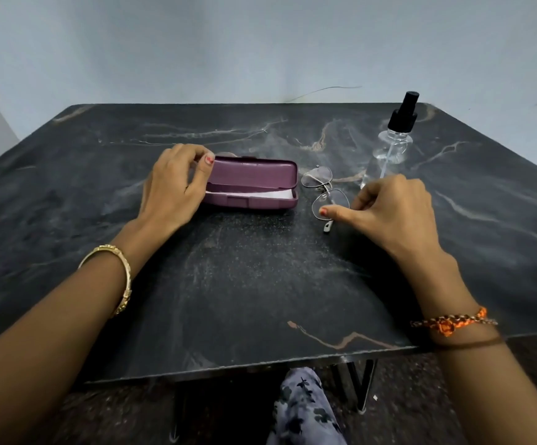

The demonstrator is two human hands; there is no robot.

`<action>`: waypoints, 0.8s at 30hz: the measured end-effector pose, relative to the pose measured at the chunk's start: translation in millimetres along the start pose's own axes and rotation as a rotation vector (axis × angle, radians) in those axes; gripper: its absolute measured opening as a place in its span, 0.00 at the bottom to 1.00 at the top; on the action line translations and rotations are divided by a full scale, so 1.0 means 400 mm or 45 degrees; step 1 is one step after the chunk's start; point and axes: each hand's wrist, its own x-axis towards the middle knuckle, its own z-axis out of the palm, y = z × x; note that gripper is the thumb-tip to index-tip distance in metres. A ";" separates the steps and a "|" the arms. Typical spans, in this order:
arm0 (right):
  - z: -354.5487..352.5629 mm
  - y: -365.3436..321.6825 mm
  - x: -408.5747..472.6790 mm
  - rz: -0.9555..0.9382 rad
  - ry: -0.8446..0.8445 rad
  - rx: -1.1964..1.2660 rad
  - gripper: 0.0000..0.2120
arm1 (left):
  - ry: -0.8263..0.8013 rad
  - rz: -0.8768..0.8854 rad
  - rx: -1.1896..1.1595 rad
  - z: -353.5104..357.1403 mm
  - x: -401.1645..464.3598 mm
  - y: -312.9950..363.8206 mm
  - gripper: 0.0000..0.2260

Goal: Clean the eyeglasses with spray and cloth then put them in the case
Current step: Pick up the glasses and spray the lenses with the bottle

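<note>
A purple eyeglass case (250,203) lies on the dark marble table (254,284), left of centre, with its lid (254,174) raised part way. A white cloth (275,195) shows inside the gap. My left hand (169,192) grips the case's left end, thumb on the lid's edge. Thin metal-framed eyeglasses (318,181) lie folded on the table just right of the case. My right hand (397,211) hovers over their right side with fingers loosely curled, the thumb tip at the near lens rim, holding nothing. A clear spray bottle (392,146) with a black pump stands behind my right hand.
The table's front edge runs close to my body, with a patterned trouser leg (305,412) and metal table legs (362,385) below it. A pale wall (260,43) stands directly behind the table's far edge.
</note>
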 end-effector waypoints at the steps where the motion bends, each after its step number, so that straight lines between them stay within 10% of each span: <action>1: 0.001 -0.001 -0.001 -0.008 -0.039 -0.012 0.22 | -0.013 0.011 -0.004 0.002 -0.002 0.003 0.17; 24: 0.015 0.031 0.015 0.353 -0.046 0.382 0.08 | -0.027 0.068 -0.038 -0.002 -0.005 0.013 0.11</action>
